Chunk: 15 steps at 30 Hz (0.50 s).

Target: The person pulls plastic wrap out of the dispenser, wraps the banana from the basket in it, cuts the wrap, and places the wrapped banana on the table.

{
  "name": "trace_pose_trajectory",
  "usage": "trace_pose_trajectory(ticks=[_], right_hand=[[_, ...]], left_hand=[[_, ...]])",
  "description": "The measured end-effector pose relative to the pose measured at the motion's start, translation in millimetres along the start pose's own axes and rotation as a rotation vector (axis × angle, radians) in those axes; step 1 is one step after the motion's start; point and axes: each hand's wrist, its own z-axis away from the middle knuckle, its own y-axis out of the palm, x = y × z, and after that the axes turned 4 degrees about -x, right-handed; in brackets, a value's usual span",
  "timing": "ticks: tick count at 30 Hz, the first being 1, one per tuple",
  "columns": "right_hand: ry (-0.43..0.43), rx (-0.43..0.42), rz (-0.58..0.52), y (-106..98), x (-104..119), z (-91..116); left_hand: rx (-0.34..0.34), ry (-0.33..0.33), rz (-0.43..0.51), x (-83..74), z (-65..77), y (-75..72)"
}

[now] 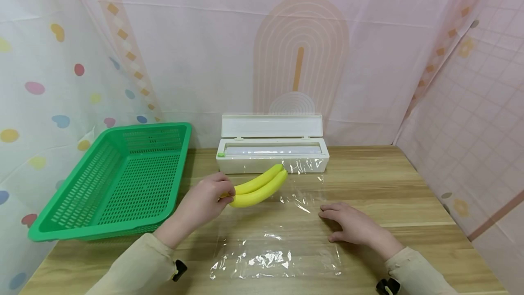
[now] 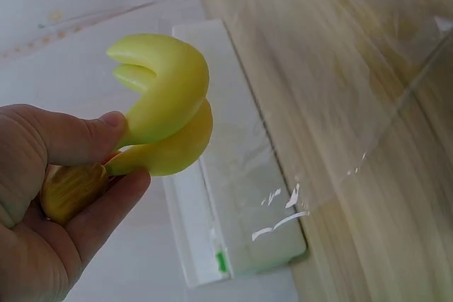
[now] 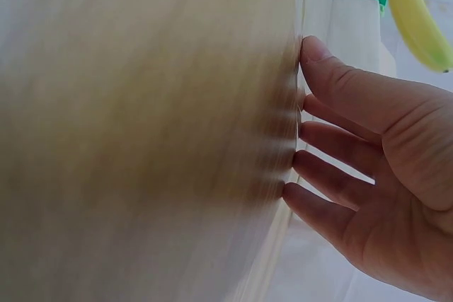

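Observation:
My left hand (image 1: 210, 197) pinches a pair of joined yellow bananas (image 1: 259, 189) by the stem end, between thumb and fingers. Their tips point right, above a sheet of clear plastic wrap (image 1: 266, 245) spread on the table. In the left wrist view the bananas (image 2: 173, 90) stick out past the thumb, and a brownish stem shows in the palm. My right hand (image 1: 352, 224) rests its fingertips on the table by the wrap's right edge, fingers spread and holding nothing. Behind the bananas stands a white wrap dispenser (image 1: 272, 165), its lid raised; the wrap runs out from its front.
A green plastic basket (image 1: 184, 158) stands at the left of the wooden table (image 1: 393, 185). Patterned cloth curtains (image 1: 196, 58) close off the back and both sides.

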Motion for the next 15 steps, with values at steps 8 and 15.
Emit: trace_pose_trajectory(ticks=[8, 15], right_hand=[[-0.004, -0.002, -0.002, 0.6, -0.9, -0.3], [-0.005, -0.001, -0.004, 0.2, -0.8, -0.4]], left_hand=[[0.059, 0.060, 0.036, -3.9, -7.0, 16.3], [0.103, 0.096, 0.054, -4.4, -12.7, 26.3]])
